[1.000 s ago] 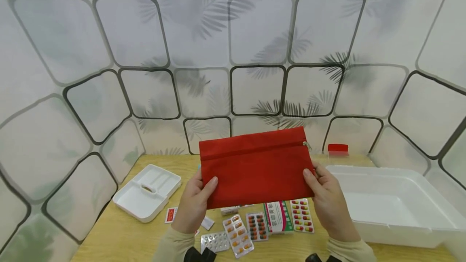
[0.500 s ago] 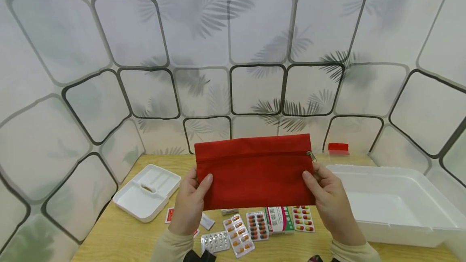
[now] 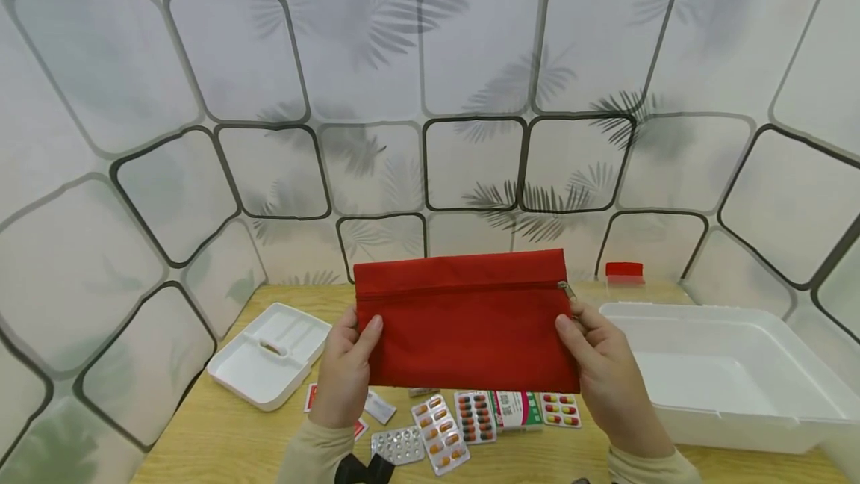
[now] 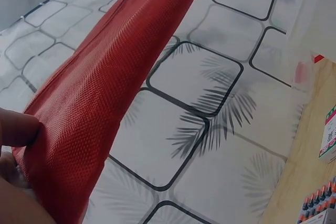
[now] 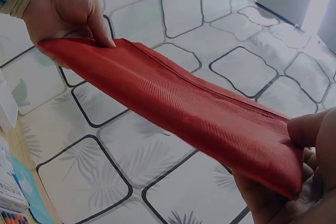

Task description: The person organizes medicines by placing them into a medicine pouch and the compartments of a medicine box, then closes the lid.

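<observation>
A flat red zippered pouch is held up above the table between both hands. My left hand grips its left edge, thumb on the front and fingers behind. At the other end my right hand pinches the right edge in the same way, just below the metal zipper pull. The zipper runs along the upper part and looks closed. In the right wrist view the pouch stretches slightly slack from hand to hand. What lies behind the pouch is hidden in the head view.
On the wooden table lie several blister packs, such as one with orange capsules, and a green-and-white medicine box. A white compartment tray stands left, a large white bin right. A red-topped item sits at the back.
The pouch has been lowered slightly and levelled from a tilt, with both hands still holding it. It now covers more of the medicine packs. The left hand has shifted a little left.
</observation>
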Available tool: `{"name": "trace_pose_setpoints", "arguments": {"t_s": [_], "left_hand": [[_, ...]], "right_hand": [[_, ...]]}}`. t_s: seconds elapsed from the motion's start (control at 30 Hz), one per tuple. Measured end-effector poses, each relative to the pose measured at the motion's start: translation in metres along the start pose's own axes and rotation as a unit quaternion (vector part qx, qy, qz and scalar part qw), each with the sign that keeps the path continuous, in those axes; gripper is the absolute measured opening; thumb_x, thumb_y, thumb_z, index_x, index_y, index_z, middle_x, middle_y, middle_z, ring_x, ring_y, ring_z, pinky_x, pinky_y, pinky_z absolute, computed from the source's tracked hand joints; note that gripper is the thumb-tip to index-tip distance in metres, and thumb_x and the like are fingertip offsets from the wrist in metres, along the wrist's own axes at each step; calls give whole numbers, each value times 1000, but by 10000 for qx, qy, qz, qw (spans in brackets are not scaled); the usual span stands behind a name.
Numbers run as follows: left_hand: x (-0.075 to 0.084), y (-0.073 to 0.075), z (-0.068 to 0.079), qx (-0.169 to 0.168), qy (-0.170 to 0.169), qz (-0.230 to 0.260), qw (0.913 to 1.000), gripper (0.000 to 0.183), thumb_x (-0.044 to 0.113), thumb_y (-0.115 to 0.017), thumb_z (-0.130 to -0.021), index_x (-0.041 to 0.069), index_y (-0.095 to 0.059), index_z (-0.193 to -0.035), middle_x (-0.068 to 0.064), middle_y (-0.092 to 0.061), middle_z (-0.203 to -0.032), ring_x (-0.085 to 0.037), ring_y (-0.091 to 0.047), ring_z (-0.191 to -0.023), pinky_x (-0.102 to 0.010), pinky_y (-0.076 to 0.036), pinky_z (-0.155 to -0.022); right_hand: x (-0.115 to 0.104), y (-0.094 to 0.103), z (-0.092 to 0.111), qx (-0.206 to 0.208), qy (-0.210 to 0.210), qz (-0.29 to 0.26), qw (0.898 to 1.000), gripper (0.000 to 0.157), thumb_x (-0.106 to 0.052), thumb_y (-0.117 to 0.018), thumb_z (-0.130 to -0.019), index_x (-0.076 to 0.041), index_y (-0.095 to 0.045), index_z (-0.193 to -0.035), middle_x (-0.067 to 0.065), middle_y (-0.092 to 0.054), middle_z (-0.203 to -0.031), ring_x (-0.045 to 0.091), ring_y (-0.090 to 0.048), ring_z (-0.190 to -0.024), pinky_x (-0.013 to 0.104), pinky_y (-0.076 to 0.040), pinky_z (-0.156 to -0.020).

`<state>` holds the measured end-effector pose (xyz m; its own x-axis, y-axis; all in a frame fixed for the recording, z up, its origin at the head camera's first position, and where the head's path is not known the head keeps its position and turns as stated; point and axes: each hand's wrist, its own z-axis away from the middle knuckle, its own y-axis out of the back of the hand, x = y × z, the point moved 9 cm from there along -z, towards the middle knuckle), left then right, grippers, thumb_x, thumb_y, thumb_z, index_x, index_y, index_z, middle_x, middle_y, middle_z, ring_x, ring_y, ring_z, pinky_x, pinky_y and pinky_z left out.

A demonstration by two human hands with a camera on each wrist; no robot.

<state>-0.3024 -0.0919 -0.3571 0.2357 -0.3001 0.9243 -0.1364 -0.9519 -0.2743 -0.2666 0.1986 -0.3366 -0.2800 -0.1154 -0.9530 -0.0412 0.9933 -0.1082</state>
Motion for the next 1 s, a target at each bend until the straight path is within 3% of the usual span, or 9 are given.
{"name": "trace_pose_setpoints", "arguments": {"t_s": [0.2, 0.37, 0.5, 0.6, 0.7, 0.77, 0.83, 0.93, 1.0], "left_hand": [[-2, -3, -1, -126, 17, -67, 9999, 33, 19, -54, -99, 3, -49, -128, -16, -57, -114, -31, -59, -99, -43, -53, -81], [-10, 2, -3, 211, 169, -686, 9973, 27, 15, -55, -98, 3, -53, -123, -17, -60, -111, -30, -62, -94, -42, -55, -76], [-15, 8, -4, 555, 192, -1461, 9875, 31, 11, -57, -97, 3, -51, -125, -17, -61, -110, -29, -61, -94, -39, -56, -74], [-12, 13, -3, 897, -65, -2281, 9695, 40, 14, -60, -95, 2, -45, -131, -15, -56, -116, -28, -56, -102, -38, -53, -79], [2, 15, 2, 1401, -715, -3086, 9381, 41, 13, -64, -92, 1, -46, -127, -12, -54, -115, -25, -52, -105, -38, -50, -83], [13, 10, 7, 1574, -1206, -3381, 9200, 31, 11, -66, -90, 1, -53, -116, -8, -57, -107, -20, -54, -100, -37, -50, -81], [23, -4, 13, 1342, -1665, -3315, 9189, 18, 9, -66, -89, 2, -58, -104, -3, -60, -97, -16, -57, -92, -34, -52, -76], [30, -37, 24, 452, -2218, -2972, 9276, 3, 6, -64, -91, 7, -62, -91, 2, -63, -85, -11, -60, -80, -31, -54, -71], [32, -59, 33, -188, -2509, -2741, 9282, 4, 4, -62, -92, 8, -62, -90, 2, -63, -83, -11, -61, -78, -30, -54, -71]], "right_hand": [[1, 2, 3, 493, -283, 91, 9983, 49, -28, -52, -100, -3, -42, -139, 8, -63, -110, 23, -67, -90, 46, -56, -71], [-5, 0, 6, 967, 108, 301, 9948, 42, -21, -56, -98, 2, -50, -132, 7, -67, -103, 22, -68, -83, 39, -57, -69], [-11, -6, 10, 1120, 507, 557, 9908, 30, -12, -56, -97, 5, -58, -122, 8, -68, -97, 21, -68, -80, 36, -57, -67], [-15, -10, 13, 1227, 779, 995, 9844, 21, -8, -57, -97, 4, -63, -112, 7, -69, -93, 20, -67, -77, 33, -57, -65], [-21, -14, 16, 1327, 1137, 1447, 9739, 13, -5, -59, -95, 1, -67, -104, 6, -70, -88, 18, -67, -73, 30, -57, -63], [-25, -17, 18, 1370, 1457, 1657, 9657, 11, -2, -60, -94, -1, -68, -100, 6, -70, -87, 17, -67, -71, 28, -56, -61], [-29, -20, 21, 1408, 1826, 1839, 9555, 11, 2, -62, -91, -2, -69, -98, 7, -70, -86, 15, -67, -70, 25, -56, -60], [-31, -27, 24, 1352, 2263, 2011, 9435, 16, 7, -63, -88, -3, -71, -99, 10, -71, -88, 13, -68, -69, 24, -55, -59], [-30, -32, 26, 1270, 2411, 2077, 9395, 18, 8, -65, -86, -2, -72, -99, 11, -72, -90, 12, -69, -70, 25, -55, -59]]}}
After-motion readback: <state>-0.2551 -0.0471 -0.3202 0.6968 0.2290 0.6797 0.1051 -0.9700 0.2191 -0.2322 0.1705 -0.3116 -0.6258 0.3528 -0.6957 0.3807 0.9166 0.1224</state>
